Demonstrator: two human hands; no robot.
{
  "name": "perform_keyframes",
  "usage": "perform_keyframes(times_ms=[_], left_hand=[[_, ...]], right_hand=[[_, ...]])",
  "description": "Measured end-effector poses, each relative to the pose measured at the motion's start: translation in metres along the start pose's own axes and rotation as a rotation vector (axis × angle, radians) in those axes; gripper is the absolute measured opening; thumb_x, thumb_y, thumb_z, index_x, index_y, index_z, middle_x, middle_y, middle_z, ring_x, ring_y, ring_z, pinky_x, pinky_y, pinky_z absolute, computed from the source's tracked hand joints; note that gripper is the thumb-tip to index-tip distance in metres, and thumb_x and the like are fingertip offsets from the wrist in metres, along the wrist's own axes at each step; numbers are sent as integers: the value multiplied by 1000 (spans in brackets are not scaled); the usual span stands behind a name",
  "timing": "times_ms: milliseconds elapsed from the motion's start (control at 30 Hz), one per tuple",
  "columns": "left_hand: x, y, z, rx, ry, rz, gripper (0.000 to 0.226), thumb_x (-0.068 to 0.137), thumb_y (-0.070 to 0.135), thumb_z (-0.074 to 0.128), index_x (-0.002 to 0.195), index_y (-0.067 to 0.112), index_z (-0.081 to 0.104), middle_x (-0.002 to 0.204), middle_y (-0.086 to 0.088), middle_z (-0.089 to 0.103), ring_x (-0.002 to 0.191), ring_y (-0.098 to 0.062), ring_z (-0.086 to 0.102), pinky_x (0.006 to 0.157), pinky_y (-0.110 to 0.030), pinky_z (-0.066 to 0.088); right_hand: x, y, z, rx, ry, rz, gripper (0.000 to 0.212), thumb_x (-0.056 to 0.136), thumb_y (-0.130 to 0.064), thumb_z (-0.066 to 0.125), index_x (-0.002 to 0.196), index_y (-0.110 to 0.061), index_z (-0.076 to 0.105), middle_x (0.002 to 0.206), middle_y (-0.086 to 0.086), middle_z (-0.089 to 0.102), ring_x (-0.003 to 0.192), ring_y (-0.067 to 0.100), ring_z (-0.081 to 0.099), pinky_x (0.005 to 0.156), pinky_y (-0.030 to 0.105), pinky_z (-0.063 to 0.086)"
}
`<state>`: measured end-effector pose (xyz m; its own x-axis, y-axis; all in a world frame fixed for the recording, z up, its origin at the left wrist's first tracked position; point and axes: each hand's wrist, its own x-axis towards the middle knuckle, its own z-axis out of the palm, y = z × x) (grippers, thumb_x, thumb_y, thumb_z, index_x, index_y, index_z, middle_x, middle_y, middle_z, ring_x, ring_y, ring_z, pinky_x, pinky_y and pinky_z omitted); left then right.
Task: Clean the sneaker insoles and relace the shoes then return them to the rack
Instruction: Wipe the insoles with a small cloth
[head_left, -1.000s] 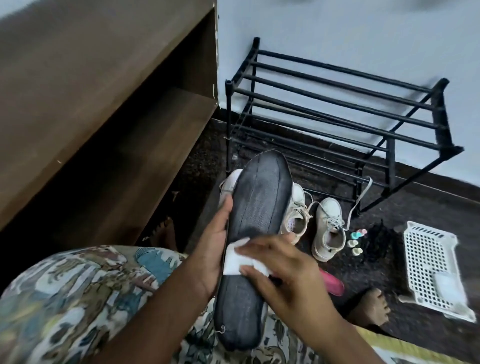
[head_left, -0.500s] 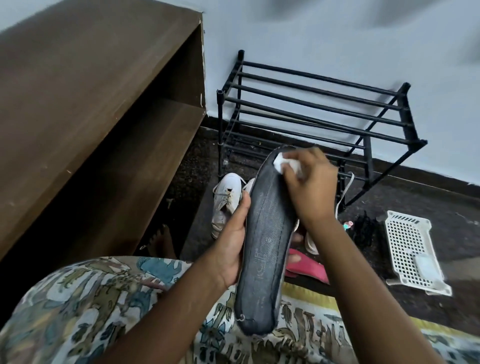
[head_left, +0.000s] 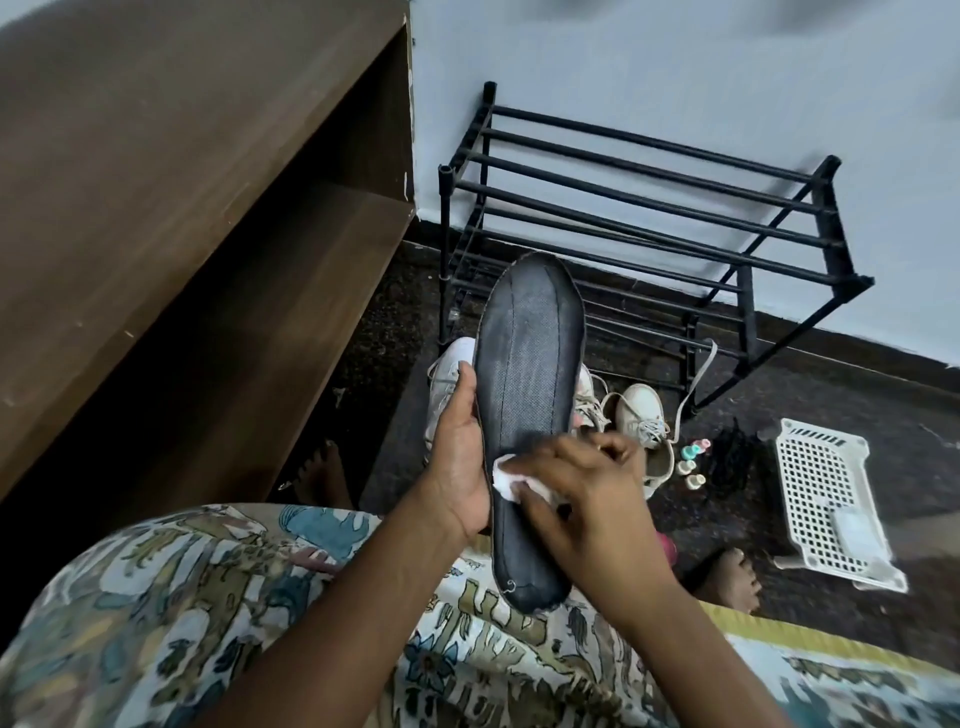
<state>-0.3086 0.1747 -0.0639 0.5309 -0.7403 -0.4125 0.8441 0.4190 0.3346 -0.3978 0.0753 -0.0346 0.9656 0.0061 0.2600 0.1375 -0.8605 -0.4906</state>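
Wood shelf unit (head_left: 208, 249) crowds your left. Your left hand (head_left: 457, 467) grips dark insole (head_left: 530, 384) by left edge, upright over lap (head_left: 218, 613). Your right hand (head_left: 589, 501) pinches white wipe (head_left: 505, 480) against insole's lower half. Sneakers (head_left: 641, 415), black rack (head_left: 649, 208) behind; basket (head_left: 826, 499) far right.

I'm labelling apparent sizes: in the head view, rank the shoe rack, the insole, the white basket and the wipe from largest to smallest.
1. black shoe rack
2. dark insole
3. white basket; the insole is much nearer the camera, so the order of these two is unsure
4. white wipe
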Motion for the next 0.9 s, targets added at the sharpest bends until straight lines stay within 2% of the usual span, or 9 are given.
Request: perform_keyframes(times_ms=[67, 133, 233, 333, 433, 533, 633, 767, 900], left_hand=[[4, -1, 1, 41, -4, 25, 87, 84, 73, 23, 98, 5, 74, 96, -18, 70, 85, -26, 69, 79, -35, 56], [5, -1, 5, 80, -16, 45, 78, 84, 70, 26, 99, 10, 74, 95, -13, 71, 86, -23, 69, 79, -34, 55], [9, 0, 7, 141, -9, 76, 73, 82, 69, 30, 100, 11, 70, 89, -11, 69, 73, -23, 66, 68, -32, 56], [11, 3, 5, 165, -12, 95, 72, 82, 70, 33, 104, 11, 68, 92, -11, 67, 75, -23, 63, 71, -35, 53], [11, 5, 7, 175, -6, 111, 71, 76, 69, 45, 119, 14, 62, 112, -12, 64, 97, -25, 61, 91, -41, 47], [8, 5, 7, 132, -5, 154, 77, 79, 65, 45, 133, 11, 51, 130, -14, 55, 121, -25, 52, 107, -40, 37], [6, 8, 3, 148, 8, 154, 80, 79, 69, 39, 117, 4, 64, 114, -16, 65, 107, -23, 63, 97, -33, 50], [5, 17, 3, 186, -2, 193, 91, 80, 72, 29, 129, -1, 52, 100, -14, 68, 78, -22, 67, 68, -31, 57], [3, 21, 6, 187, -4, 279, 83, 89, 66, 15, 113, 6, 68, 103, -9, 69, 76, -17, 66, 64, -29, 56]], right_hand=[[19, 9, -1, -57, 44, 38, 22, 77, -21, 62, 94, -34, 68, 94, -13, 64, 91, 8, 59, 90, 39, 26], [51, 21, -4, -118, 139, 94, 21, 79, -23, 58, 96, -32, 69, 95, -10, 64, 90, 14, 60, 86, 35, 22], [101, 39, -7, -158, 294, 237, 19, 84, -26, 56, 98, -30, 69, 96, -6, 62, 88, 18, 58, 77, 30, 15], [130, 40, -6, -145, 391, 315, 19, 85, -23, 57, 98, -29, 70, 96, -3, 60, 91, 19, 58, 75, 30, 13], [126, 26, -4, -173, 337, 191, 24, 80, -17, 59, 98, -28, 69, 99, -2, 61, 95, 21, 58, 77, 32, 17], [90, 11, 2, -180, 154, 16, 26, 77, -16, 55, 96, -28, 69, 100, -5, 62, 95, 20, 59, 80, 34, 21], [43, 0, 6, -137, -2, -47, 27, 80, -20, 49, 98, -31, 66, 101, -12, 62, 93, 15, 61, 86, 37, 23], [-7, 1, 4, -13, -82, -86, 25, 82, -20, 49, 96, -35, 63, 102, -18, 61, 97, 6, 59, 97, 42, 24], [-37, 4, 7, -23, -93, -133, 25, 81, -18, 51, 96, -36, 61, 102, -19, 59, 92, 6, 57, 97, 50, 27]])
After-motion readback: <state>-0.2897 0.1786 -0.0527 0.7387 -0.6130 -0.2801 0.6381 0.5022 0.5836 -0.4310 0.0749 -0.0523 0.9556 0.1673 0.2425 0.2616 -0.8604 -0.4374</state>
